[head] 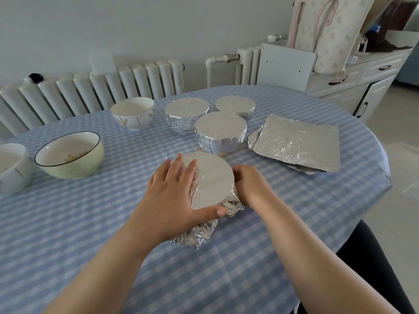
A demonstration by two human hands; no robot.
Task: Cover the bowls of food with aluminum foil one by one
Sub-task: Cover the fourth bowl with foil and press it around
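Around the foil-wrapped bowl [209, 181] at the table's near middle, the left hand [174, 196] lies flat on its top and side, thumb along the rim, steadying it. The right hand [248, 182] curls against the far side, probably crimping foil. Beyond it stand three covered bowls [221, 130]; spare foil sheets [297, 143] lie right, uncovered bowls [70, 155] left.

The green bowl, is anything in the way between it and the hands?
No. Only bare tablecloth lies between the green bowl and the left hand. That hand presses on the foil of the bowl being wrapped; the right hand holds its far side. The other bowls sit off to the sides.
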